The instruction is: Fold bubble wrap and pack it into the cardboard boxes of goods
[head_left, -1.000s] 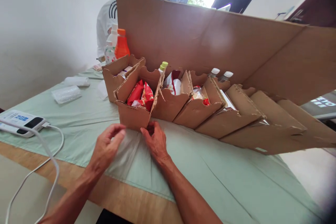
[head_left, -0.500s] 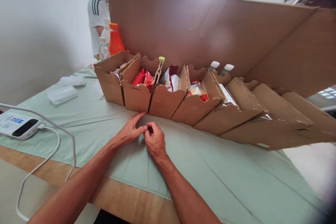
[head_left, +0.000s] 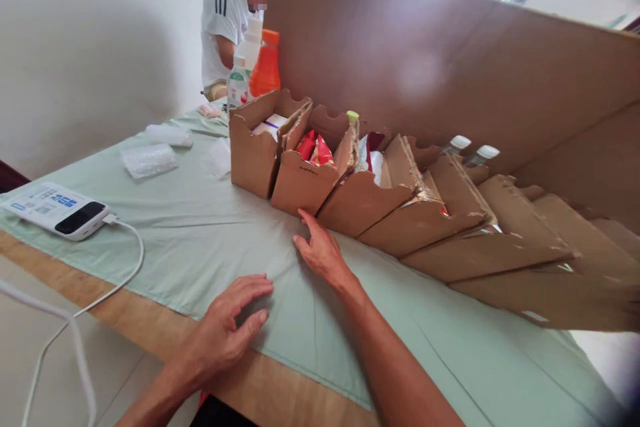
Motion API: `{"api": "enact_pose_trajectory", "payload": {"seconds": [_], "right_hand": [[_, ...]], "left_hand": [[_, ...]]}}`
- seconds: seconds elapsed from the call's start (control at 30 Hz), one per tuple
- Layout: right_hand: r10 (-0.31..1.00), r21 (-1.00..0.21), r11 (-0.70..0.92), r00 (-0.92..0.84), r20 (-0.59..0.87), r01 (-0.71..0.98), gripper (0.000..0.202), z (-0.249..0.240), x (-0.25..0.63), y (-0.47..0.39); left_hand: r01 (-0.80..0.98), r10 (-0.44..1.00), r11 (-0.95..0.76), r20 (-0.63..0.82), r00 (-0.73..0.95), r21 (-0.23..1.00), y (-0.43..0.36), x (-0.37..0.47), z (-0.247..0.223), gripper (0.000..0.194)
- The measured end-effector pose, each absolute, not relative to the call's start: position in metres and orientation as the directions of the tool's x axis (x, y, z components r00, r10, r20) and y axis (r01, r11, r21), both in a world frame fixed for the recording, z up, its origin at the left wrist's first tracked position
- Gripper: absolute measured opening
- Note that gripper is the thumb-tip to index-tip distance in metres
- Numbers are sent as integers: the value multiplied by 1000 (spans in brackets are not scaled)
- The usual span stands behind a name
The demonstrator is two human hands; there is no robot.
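My left hand (head_left: 233,320) is over the front edge of the table, fingers stretched out and thumb apart, holding nothing. Farther forward, my right hand (head_left: 320,247) has its fingers spread, with the index fingertip close to the lower front of a cardboard bin (head_left: 306,183); whether it touches I cannot tell. Red snack packets (head_left: 316,148) show inside that bin. Left of it stands another cardboard bin (head_left: 250,157) with white boxes (head_left: 270,125) in it. To the right, a third bin (head_left: 373,203) holds a white and dark red packet (head_left: 369,155).
More cardboard bins lean rightward in the row, before a tall cardboard panel (head_left: 380,53). Bottles, one orange (head_left: 266,67), stand behind the left end near a seated person (head_left: 220,27). Clear plastic packages (head_left: 149,160) and a white power bank (head_left: 60,209) with a cable (head_left: 135,263) lie left.
My hands have moved apart: the left came back toward the table edge, and the right opened and reached forward to the bins. The view has turned left.
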State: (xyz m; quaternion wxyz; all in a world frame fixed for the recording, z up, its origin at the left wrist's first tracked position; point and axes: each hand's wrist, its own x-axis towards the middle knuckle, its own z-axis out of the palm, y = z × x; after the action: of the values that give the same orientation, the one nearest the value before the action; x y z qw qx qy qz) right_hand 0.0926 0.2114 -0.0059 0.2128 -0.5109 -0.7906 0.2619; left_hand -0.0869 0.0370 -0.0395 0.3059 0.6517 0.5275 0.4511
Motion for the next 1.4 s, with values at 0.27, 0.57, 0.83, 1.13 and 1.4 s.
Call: {"api": "enact_pose_trajectory", "payload": {"seconds": [0.27,0.57,0.83,1.13,1.4], "right_hand": [[834,-569,549,-442,330,612,53,82,36,209],[840,-515,542,-407,360,663,20,116,-57,273],[746,-559,655,-555,369,509,15,119,-22,164],[855,-675,515,-377,356,529,18,122,127,88],[929,-757,368,-242,279,540,61,82,218,61]], "left_hand": [[518,926,-365,360,116,773,42,-82,-28,37],[435,899,-301,404,-168,849,44,-82,-26,27],[213,595,-169,272,-756,962,30,-111,-23,48],[92,631,-255,238,-738,962,6,-143,-1,73],[75,828,-103,127,-545,992,11,-112,-26,75]]}}
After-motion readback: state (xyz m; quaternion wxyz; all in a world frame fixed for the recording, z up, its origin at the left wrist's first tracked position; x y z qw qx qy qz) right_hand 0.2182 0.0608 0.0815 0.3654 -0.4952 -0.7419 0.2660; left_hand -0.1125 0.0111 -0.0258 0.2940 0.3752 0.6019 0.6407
